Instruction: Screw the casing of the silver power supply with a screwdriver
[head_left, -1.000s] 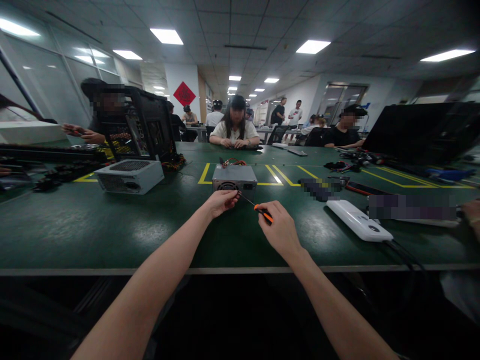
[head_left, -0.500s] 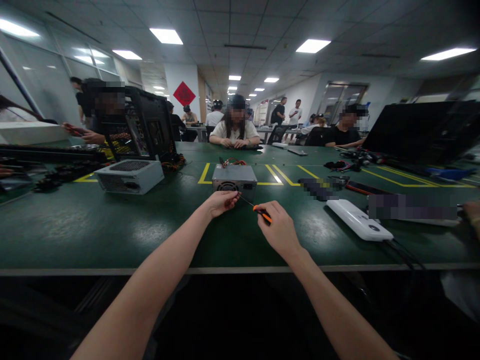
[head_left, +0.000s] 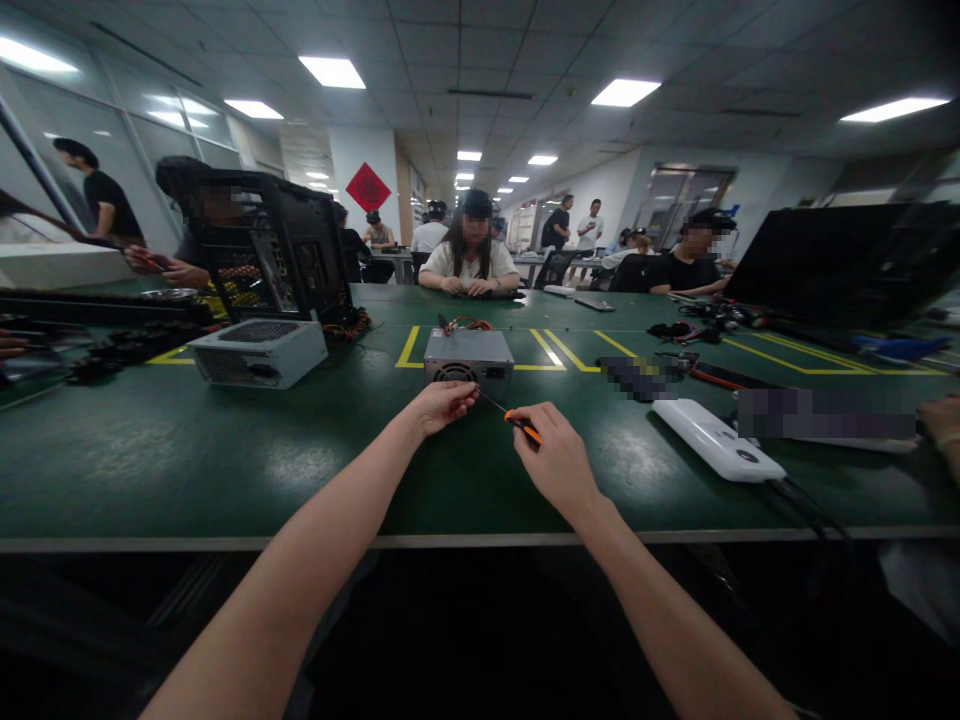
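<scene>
My right hand (head_left: 556, 448) is closed around the orange and black handle of a screwdriver (head_left: 523, 427). Its thin shaft points up and left to the fingertips of my left hand (head_left: 444, 405). There the left thumb and fingers are pinched together at the screwdriver's tip; whatever small thing they hold is too small to make out. Just behind them a grey computer power supply (head_left: 472, 350) stands on the green table (head_left: 300, 500), its round fan grille and socket facing me. Part of its lower front is hidden by my left hand.
A second power supply (head_left: 259, 352) sits to the left, before a black computer case (head_left: 292, 240). On the right lie a white power bank (head_left: 716, 440) with cables and a dark monitor (head_left: 847, 265). A person (head_left: 471, 250) sits across the table.
Both hands and the screwdriver stay almost in place. In the background at the left, a standing person has moved further left, out from behind the computer case.
</scene>
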